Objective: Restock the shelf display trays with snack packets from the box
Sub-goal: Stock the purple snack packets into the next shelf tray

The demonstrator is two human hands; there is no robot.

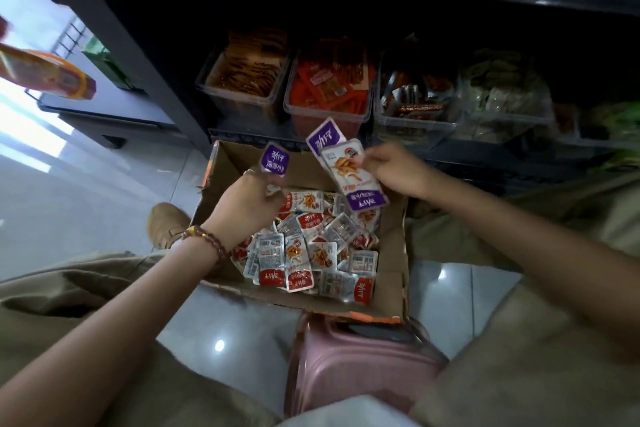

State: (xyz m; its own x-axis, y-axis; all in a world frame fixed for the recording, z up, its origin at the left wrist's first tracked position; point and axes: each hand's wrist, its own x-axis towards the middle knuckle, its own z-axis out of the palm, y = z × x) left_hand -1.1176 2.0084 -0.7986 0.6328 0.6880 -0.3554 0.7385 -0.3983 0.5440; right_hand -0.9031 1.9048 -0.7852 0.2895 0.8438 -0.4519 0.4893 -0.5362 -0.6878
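Head view: person sits low on a pink stool (360, 367), cardboard box (394, 246) open on the floor between the knees, its far edge just beside the shelf front (485, 166). The left hand (249, 201) hovers over the box's far-left corner, fingers curled round the lower end of a single purple packet (275, 159) that stands up above them. The right hand (391, 166), above the far-right corner, pinches the fanned purple packets (353, 180), at least two, by one side edge, with most of their length hanging free. A heap of red packets (311, 246) fills the near half of the box. Four clear display trays sit in a row along the shelf's front edge; the left tray (239, 101) and the orange-filled tray (325, 113) look heaped to the rim. Risks, as judged: the edge pinch is thin, so a packet may slide out of the fan on the reach and drop into the box or the gap at the shelf front. No tray plainly shows purple stock, so the packets could land in the wrong one. Adding to a heaped tray may spill packets over its front rim.
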